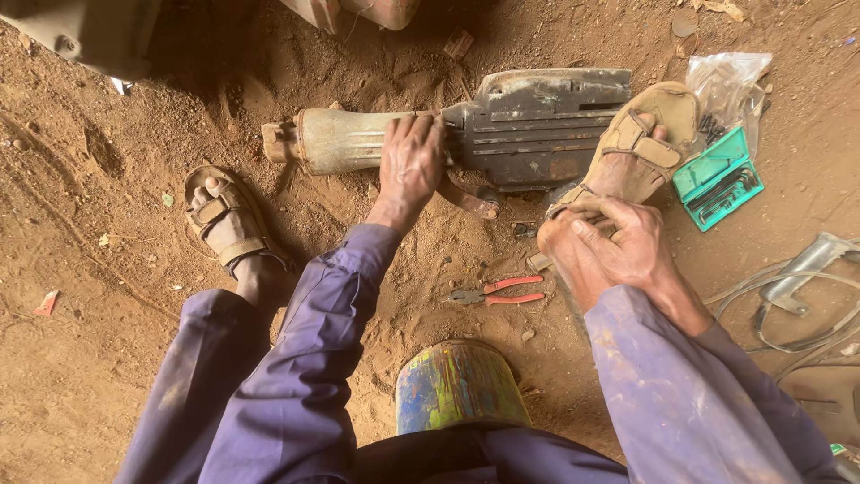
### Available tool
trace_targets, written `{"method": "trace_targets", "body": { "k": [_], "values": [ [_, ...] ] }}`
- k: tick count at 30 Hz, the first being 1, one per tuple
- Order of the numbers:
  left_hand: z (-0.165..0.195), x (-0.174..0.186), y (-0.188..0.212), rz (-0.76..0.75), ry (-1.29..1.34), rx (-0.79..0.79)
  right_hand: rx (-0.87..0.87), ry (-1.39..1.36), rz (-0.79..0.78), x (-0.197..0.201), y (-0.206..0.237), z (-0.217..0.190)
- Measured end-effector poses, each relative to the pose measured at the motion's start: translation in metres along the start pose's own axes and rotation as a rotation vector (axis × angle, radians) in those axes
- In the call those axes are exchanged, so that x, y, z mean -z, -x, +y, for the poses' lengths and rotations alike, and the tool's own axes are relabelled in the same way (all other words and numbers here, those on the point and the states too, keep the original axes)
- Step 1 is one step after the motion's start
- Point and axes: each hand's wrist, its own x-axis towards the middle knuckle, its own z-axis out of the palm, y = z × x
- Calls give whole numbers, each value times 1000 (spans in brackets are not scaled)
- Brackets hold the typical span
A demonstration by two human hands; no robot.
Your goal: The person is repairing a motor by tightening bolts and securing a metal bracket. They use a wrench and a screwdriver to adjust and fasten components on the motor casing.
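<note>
A dirty, heavy power tool (528, 125) with a dusty cylindrical barrel (336, 139) lies on its side on the sandy ground. My left hand (410, 161) grips it from above where the barrel meets the dark body, fingers curled over the top. My right foot in a tan sandal (640, 139) rests against the tool's right end. My right hand (618, 242) is at that foot's heel, fingers closed around the sandal's heel strap (566, 199). Both arms wear purple sleeves.
Red-handled pliers (497, 291) lie on the sand between my legs. A green case of hex keys (717, 179) and a clear plastic bag (727, 79) sit at the right. Grey cables (793, 300) lie further right. I sit on a paint-streaked drum (457, 385). My left sandalled foot (224, 224) is on the ground.
</note>
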Motion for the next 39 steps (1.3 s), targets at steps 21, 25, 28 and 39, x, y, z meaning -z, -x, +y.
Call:
{"method": "trace_targets", "body": {
  "k": [21,25,28,39],
  "values": [
    [6,6,2,-52,159,154,-22,-8,-17,-1,0,-2],
    [8,5,-2,2,120,132,-37,17,-24,-1,-1,-5],
    [8,7,0,4,129,113,-59,26,-28,-2,-1,-9],
    [-11,6,0,80,252,14,-50,7,-40,-7,-3,-18]
  ]
}}
